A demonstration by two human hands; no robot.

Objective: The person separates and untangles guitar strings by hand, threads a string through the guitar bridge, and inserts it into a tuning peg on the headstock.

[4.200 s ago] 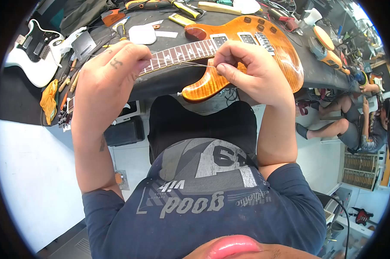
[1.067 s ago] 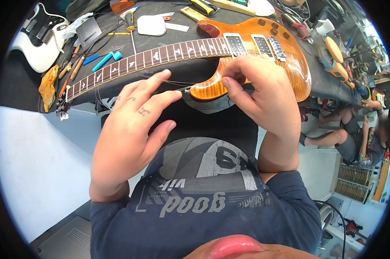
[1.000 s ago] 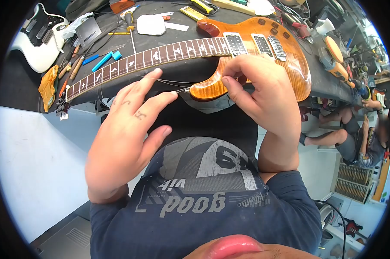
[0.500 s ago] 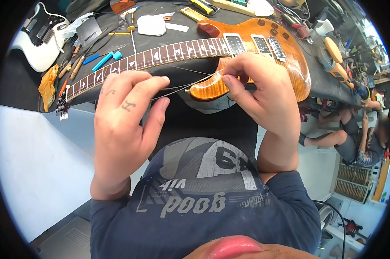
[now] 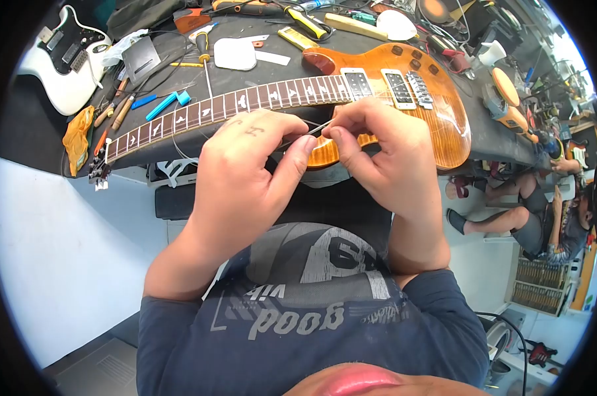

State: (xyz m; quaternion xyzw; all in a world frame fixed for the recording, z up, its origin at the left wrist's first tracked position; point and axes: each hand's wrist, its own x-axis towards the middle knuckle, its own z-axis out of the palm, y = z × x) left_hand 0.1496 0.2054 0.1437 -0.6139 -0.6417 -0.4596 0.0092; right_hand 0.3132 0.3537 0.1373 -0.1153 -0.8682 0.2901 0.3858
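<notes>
An amber electric guitar (image 5: 445,125) lies on the dark workbench, its neck (image 5: 229,104) stretching left to the headstock. Thin strings (image 5: 318,127) run between my hands, over the lower horn of the body. My left hand (image 5: 249,168) is closed on the strings, thumb near the bent fingers, just below the neck. Close to its right, my right hand (image 5: 387,145) pinches the strings between thumb and index finger, in front of the guitar body. Another strand (image 5: 179,150) loops below the neck on the left.
On the bench (image 5: 265,74) lie a white guitar (image 5: 64,86), a yellow-black screwdriver (image 5: 203,45), a blue string winder (image 5: 163,109), an orange cloth (image 5: 78,138) and a white pad (image 5: 235,54). An orange sander (image 5: 506,115) is at the right. A seated person (image 5: 536,211) is farther right.
My left hand has moved right, close to my right hand, and its fingers have closed on the strings. My right hand stays pinched. The view has shifted slightly, so the bench sits lower.
</notes>
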